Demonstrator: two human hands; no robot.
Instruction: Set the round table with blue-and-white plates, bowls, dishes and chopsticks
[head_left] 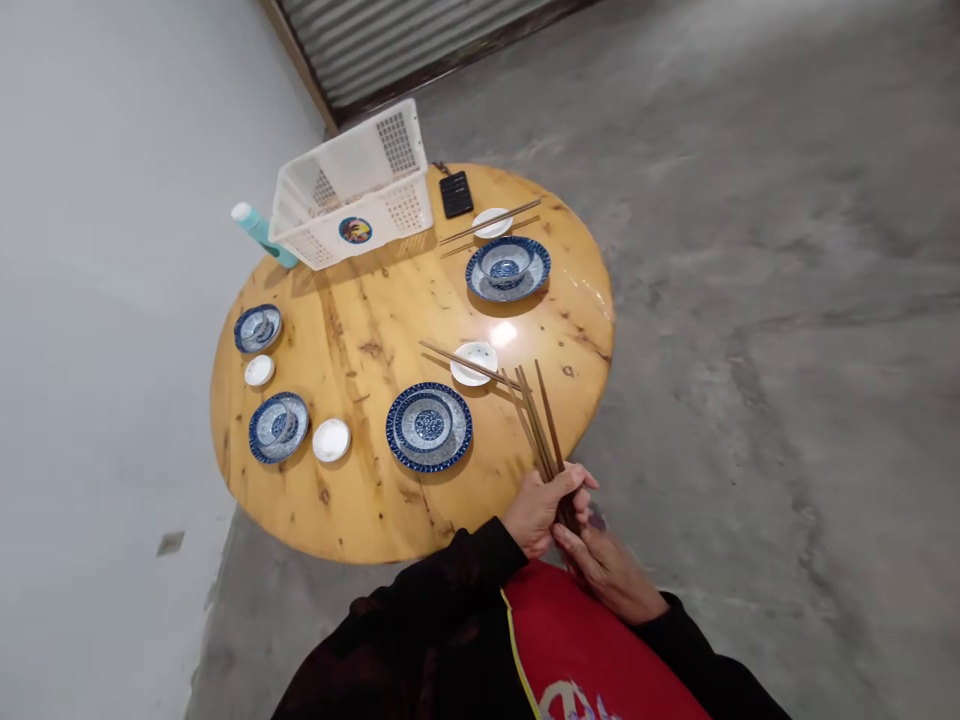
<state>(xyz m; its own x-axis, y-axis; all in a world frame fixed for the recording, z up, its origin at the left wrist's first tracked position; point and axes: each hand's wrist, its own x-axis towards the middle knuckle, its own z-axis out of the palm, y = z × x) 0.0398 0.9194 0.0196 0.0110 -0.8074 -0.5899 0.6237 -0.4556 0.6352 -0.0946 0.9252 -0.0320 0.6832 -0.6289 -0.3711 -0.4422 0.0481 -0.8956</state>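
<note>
Wooden chopsticks (541, 425) are held closed in the left hand (534, 512) and right hand (607, 575), at the edge of the round wooden table (360, 340). A blue-and-white bowl (505, 265) sits on a plate (529, 285). The near wall of the white plastic basket (352, 190) hides its floor.

The chopsticks (541, 425) at the near edge are dull brown wood, the round table (352, 330) glossy varnished timber with dark knots, the far basket (397, 205) smooth white plastic, the blue-patterned plate (429, 427) shiny glazed ceramic, and the floor (772, 330) rough matt concrete.
</note>
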